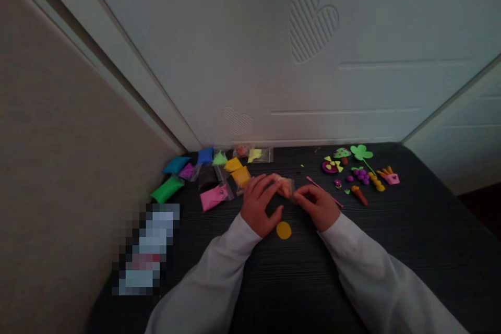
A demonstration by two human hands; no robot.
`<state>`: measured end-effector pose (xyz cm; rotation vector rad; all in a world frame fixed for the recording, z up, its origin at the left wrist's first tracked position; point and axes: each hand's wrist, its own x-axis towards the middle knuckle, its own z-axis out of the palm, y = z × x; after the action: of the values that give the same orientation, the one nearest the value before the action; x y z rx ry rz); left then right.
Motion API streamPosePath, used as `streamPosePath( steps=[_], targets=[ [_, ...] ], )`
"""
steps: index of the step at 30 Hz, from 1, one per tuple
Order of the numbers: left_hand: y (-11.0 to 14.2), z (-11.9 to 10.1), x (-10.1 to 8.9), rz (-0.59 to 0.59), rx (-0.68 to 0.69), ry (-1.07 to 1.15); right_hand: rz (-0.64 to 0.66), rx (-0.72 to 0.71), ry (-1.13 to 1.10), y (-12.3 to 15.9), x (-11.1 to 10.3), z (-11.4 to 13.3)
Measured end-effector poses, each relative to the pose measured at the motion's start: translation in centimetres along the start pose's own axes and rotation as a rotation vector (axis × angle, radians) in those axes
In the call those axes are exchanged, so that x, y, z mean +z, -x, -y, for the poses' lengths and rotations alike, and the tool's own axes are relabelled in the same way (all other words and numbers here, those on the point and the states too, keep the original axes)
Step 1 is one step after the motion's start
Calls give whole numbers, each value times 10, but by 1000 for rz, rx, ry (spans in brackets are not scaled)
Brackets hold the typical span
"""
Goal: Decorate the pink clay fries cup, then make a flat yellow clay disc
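Observation:
A small clear bag of peach-coloured clay (285,187) lies on the dark table in front of me. My left hand (261,203) rests over its left end, fingers spread and touching the bag, the thumb apart. With thumb and finger pinched together, my right hand (316,203) grips the bag's right edge. Just below the hands lies a flat yellow clay disc (284,230). A thin pink modelling stick (313,181) lies slantwise behind my right hand, which hides part of it.
Several bags of coloured clay, among them a pink bag (214,197) and a green bag (167,189), lie to the left. Finished clay pieces, such as a green clover (360,152) and a carrot (359,195), lie to the right. A white door (250,62) stands behind the table.

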<state>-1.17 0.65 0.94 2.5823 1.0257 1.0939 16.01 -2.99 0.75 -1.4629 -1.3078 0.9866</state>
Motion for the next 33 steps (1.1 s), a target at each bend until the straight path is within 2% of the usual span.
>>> streamPosePath(
  steps=[2,4,6,9,19,26,33],
  targets=[
    [-1,-2,-1,-49,-51,33,-66,-96,124,3,2,3],
    [-3,-3,-1,-51,-110,85,-109,-238,274,7,5,6],
    [-4,-3,1,-7,-166,143,-105,-352,391,11,9,7],
    [-4,0,5,22,-233,195,-67,-424,515,13,12,7],
    [-5,-1,6,-23,-247,204,-66,-481,576,12,13,3],
    [-4,-3,6,11,-273,185,-111,-508,608,12,14,3],
    [-4,3,7,34,-278,255,-87,-485,559,10,13,4]
  ],
)
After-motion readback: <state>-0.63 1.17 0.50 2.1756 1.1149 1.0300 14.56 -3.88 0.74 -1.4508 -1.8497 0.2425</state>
